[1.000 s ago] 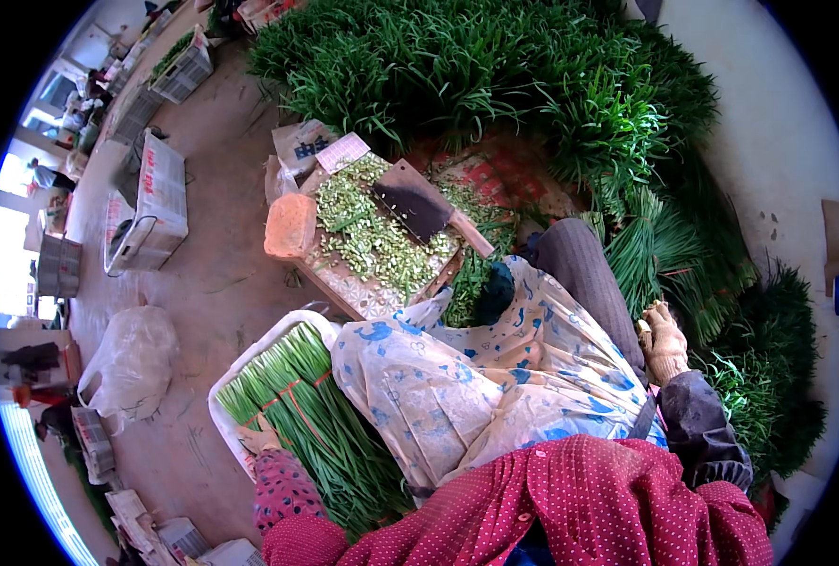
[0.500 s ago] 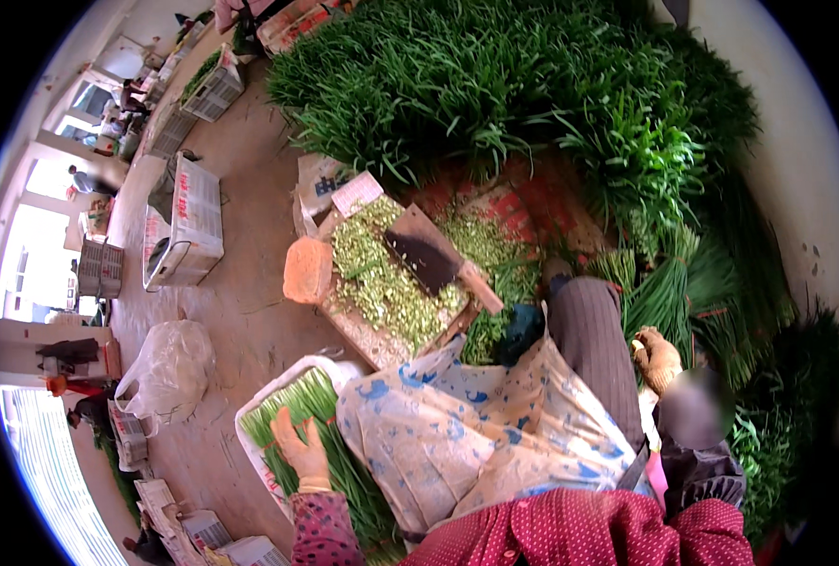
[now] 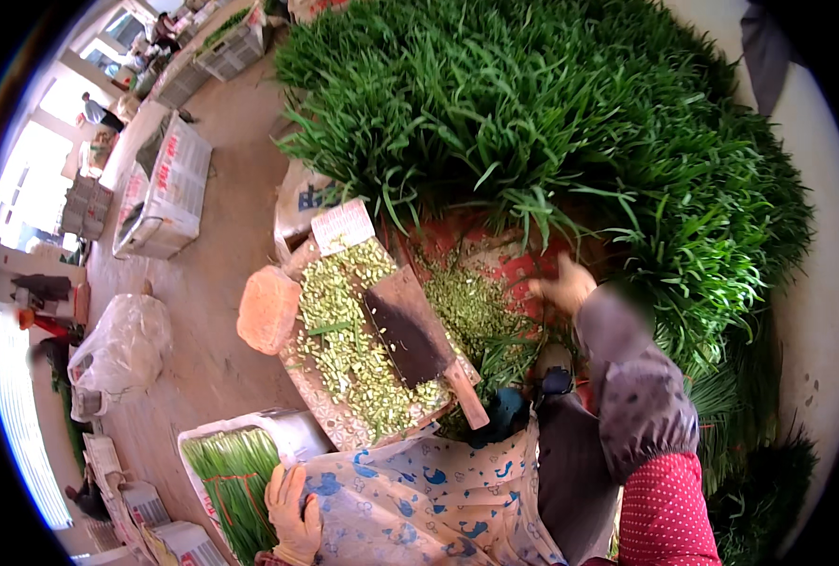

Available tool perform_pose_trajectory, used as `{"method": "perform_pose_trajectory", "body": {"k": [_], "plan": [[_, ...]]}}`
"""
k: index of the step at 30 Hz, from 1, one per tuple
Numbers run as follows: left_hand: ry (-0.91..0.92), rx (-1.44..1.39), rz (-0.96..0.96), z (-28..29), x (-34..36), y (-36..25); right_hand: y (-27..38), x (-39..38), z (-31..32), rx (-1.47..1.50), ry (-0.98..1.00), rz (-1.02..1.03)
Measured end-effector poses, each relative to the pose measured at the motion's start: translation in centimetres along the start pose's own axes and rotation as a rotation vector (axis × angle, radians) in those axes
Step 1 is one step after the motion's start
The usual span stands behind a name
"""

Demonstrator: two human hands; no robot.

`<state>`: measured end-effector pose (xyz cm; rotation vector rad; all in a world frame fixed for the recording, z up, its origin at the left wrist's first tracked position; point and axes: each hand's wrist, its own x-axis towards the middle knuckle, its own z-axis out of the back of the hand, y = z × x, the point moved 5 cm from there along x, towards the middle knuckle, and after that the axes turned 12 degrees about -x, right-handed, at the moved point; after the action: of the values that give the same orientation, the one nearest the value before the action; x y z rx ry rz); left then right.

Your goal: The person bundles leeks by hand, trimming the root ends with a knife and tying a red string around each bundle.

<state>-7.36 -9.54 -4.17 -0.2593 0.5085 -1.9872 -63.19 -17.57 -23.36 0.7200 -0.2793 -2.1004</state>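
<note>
— In the head view, what's your left hand (image 3: pixel 293 514) doing?
— It's by the banded green stalks (image 3: pixel 235 462), which lie in the white crate (image 3: pixel 292 429) beside my lap. My fingers are straight and slightly spread, gripping nothing I can see. Whether they touch the stalks or only my patterned apron (image 3: pixel 438 491), I can't tell.
— And the right?
— My right hand (image 3: pixel 567 286) reaches over the red sheet (image 3: pixel 521 268), near the big heap of leafy greens (image 3: pixel 532 113). It's blurred, but the fingers stand apart and I see nothing in them.
— Why is the cleaver (image 3: pixel 405 330) lying there?
— It rests flat across the chopped bits (image 3: pixel 339 321) on the board (image 3: pixel 344 426), handle toward me, probably to leave both hands free yet be easy to grab.
— And the crate?
— Close on my left, I'd guess so I can reach it without getting up.
</note>
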Motion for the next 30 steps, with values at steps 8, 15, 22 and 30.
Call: {"method": "perform_pose_trajectory", "body": {"k": [8,15,22,30], "plan": [[0.097,-0.053,0.024,1.0,2.4,-1.6,9.7,16.5,4.1,0.135,-0.714,0.045],[0.144,-0.046,-0.014,0.6,4.4,-0.9,7.4,19.7,4.3,0.199,-0.67,0.207],[0.083,-0.047,0.076,0.4,2.1,0.0,10.9,9.2,14.5,0.076,-0.356,-0.056],[-0.046,-0.271,-0.109,-1.0,6.9,-4.8,17.6,-8.9,24.6,0.329,-0.159,0.224]]}}
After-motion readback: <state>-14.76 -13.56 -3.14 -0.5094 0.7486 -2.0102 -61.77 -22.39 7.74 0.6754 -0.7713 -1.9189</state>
